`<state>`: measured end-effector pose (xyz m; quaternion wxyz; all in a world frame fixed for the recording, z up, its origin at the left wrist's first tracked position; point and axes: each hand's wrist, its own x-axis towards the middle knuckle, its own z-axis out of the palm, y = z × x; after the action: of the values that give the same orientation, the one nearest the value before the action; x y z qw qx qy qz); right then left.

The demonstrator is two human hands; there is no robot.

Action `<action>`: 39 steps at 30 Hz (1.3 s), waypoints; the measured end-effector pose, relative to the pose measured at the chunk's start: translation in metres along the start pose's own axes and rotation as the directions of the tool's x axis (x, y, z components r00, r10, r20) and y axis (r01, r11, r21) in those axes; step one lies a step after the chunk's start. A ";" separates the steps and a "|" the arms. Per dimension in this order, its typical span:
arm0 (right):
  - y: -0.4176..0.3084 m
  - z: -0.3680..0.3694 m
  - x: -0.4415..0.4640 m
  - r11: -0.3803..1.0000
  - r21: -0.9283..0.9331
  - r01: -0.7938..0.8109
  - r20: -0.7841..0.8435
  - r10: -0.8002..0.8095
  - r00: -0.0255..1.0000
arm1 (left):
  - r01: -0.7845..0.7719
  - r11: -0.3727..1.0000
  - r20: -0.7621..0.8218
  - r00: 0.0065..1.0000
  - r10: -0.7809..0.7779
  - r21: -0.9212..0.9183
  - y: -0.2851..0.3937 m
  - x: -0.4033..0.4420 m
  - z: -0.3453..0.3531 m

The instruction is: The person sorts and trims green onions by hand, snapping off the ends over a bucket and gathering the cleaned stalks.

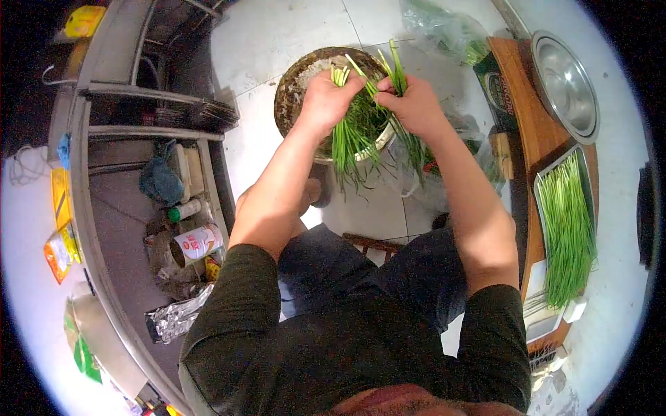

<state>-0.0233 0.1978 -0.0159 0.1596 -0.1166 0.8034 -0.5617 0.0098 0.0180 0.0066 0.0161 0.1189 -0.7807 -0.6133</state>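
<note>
My left hand is closed round a bunch of garlic chives, pale stem ends up and green leaves hanging down. A second, smaller bunch is gripped in my right hand, its stems sticking up past the fingers. Both hands are side by side, the fingertips of each close to a few pale stems between them. Below them stands a round bin with a brown, stained inside wall and scraps in it. The hanging leaves cover part of its rim.
On the right, a wooden table bears a metal bowl and a tray of tidy chives. Plastic bags with greens lie on the tiled floor. At left, a metal shelf holds a can and crumpled foil.
</note>
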 end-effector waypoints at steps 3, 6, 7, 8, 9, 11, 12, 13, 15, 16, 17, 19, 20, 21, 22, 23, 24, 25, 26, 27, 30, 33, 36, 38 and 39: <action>0.012 0.003 0.006 0.998 0.036 0.055 -0.048 -0.053 0.997 | -0.024 0.998 0.004 1.000 0.023 0.054 -0.003 0.000 0.000; 0.006 -0.001 0.002 0.998 0.020 0.058 -0.080 -0.056 0.995 | 0.015 0.998 0.034 0.999 -0.017 0.059 -0.007 0.003 -0.003; 0.001 -0.003 0.000 0.999 -0.004 0.046 -0.087 -0.046 0.995 | 0.016 0.999 0.038 0.999 -0.018 0.052 -0.007 0.003 -0.002; 0.004 -0.002 0.001 0.999 0.011 0.053 -0.092 -0.052 0.994 | 0.017 0.999 0.042 0.999 -0.019 0.045 -0.007 0.003 -0.002; 0.008 0.000 0.003 0.998 0.025 0.061 -0.096 -0.059 0.994 | 0.024 0.998 0.041 0.999 -0.026 0.051 -0.007 0.003 -0.003; 0.012 0.000 0.004 0.998 0.046 0.046 -0.108 -0.041 0.993 | 0.039 0.997 0.038 0.998 -0.042 0.063 -0.008 0.004 -0.003; 0.007 -0.001 0.003 0.998 0.053 0.023 -0.115 -0.017 0.993 | 0.051 0.996 0.012 0.999 -0.052 0.074 -0.012 0.006 -0.003; 0.005 -0.001 0.003 0.998 0.061 0.000 -0.121 0.007 0.993 | 0.063 0.994 -0.015 0.998 -0.062 0.085 -0.017 0.009 -0.003; 0.007 -0.002 0.004 0.995 0.104 0.012 -0.121 0.001 0.993 | 0.111 0.988 -0.071 0.992 -0.104 0.107 -0.017 0.011 -0.005; 0.006 -0.002 0.004 0.992 0.125 0.018 -0.121 -0.003 0.993 | 0.147 0.982 -0.099 0.986 -0.136 0.117 -0.012 0.012 -0.006; 0.003 -0.003 0.003 0.993 0.121 -0.010 -0.103 0.022 0.994 | 0.184 0.975 -0.127 0.977 -0.169 0.125 -0.008 0.012 -0.007; -0.007 -0.007 -0.002 0.992 0.109 -0.065 -0.067 0.073 0.995 | 0.205 0.973 -0.137 0.972 -0.190 0.107 -0.005 0.012 -0.008; -0.005 -0.006 0.000 0.992 0.110 -0.057 -0.068 0.065 0.996 | 0.215 0.972 -0.141 0.970 -0.201 0.098 -0.005 0.012 -0.008; -0.001 -0.004 0.001 0.993 0.111 -0.049 -0.068 0.057 0.996 | 0.137 0.985 -0.169 0.979 -0.118 0.103 -0.006 0.012 -0.006; 0.002 -0.003 0.002 0.993 0.112 -0.043 -0.069 0.051 0.996 | 0.059 0.992 -0.196 0.980 -0.037 0.110 -0.010 0.011 -0.002; 0.003 -0.003 0.002 0.993 0.105 -0.045 -0.068 0.052 0.996 | -0.018 0.993 -0.222 0.974 0.044 0.119 -0.012 0.010 0.000; 0.003 -0.003 0.001 0.994 0.098 -0.045 -0.068 0.052 0.996 | 0.006 0.996 -0.201 0.979 0.013 0.090 -0.011 0.010 -0.001; 0.003 -0.003 0.001 0.995 0.090 -0.044 -0.069 0.050 0.996 | 0.028 0.998 -0.180 0.984 -0.016 0.061 -0.009 0.010 -0.001; 0.002 -0.002 0.001 0.995 0.098 -0.019 -0.069 0.026 0.997 | 0.051 0.998 -0.156 0.987 -0.045 0.033 -0.008 0.010 -0.002; 0.003 -0.001 0.000 0.994 0.106 0.004 -0.069 0.003 0.998 | 0.057 0.998 -0.134 0.989 -0.060 -0.029 -0.009 0.010 -0.002; 0.004 0.001 0.001 0.996 0.085 0.012 -0.057 -0.007 0.998 | 0.059 0.981 -0.068 0.995 -0.073 -0.186 -0.009 0.010 -0.002; 0.010 0.005 0.002 0.997 0.063 0.045 -0.042 -0.042 0.998 | 0.038 0.965 -0.025 0.999 -0.045 -0.259 -0.004 0.006 0.001; 0.007 0.004 0.002 0.999 -0.037 0.021 -0.024 -0.022 0.999 | 0.038 0.962 -0.013 0.999 -0.043 -0.271 -0.005 0.006 0.001; 0.001 0.003 -0.001 0.999 -0.040 0.006 -0.012 -0.007 1.000 | 0.049 0.963 -0.012 0.998 -0.054 -0.263 -0.003 0.006 0.001; -0.001 0.003 -0.003 1.000 0.004 0.015 -0.005 -0.015 1.000 | 0.048 0.963 -0.005 0.999 -0.051 -0.264 -0.003 0.006 0.001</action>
<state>-0.0194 0.1960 -0.0155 0.1536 -0.1207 0.8017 -0.5649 0.0045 0.0173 0.0027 0.0208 0.1388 -0.6888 -0.7113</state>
